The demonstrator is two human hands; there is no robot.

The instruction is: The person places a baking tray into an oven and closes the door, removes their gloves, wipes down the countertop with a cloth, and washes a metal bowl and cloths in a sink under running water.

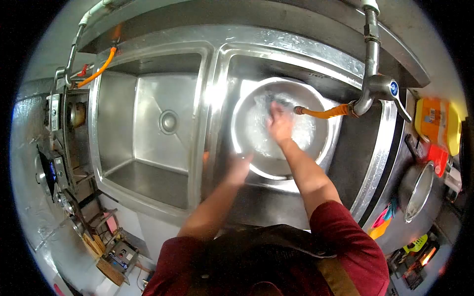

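A large round metal basin (238, 143) sits in the right-hand sink compartment, with splashing water (303, 130) inside it. My right hand (280, 123) reaches into the basin beside the end of an orange hose (326, 113). Motion and water smear its fingers, and a dark patch shows at their tips; whether they hold anything is unclear. At the basin's lower left rim is my left hand (240, 167), heavily blurred. I cannot make out whether it touches the rim. The hose hangs from a metal tap (364, 101) with a lever handle.
To the left is a second sink compartment (163, 98) with a drain (169, 122). Another orange hose (100, 68) hangs at the far upper left. A metal pot (419, 192), a red item (438, 159) and a yellow container (437, 123) stand on the right. Shelving (106, 227) is lower left.
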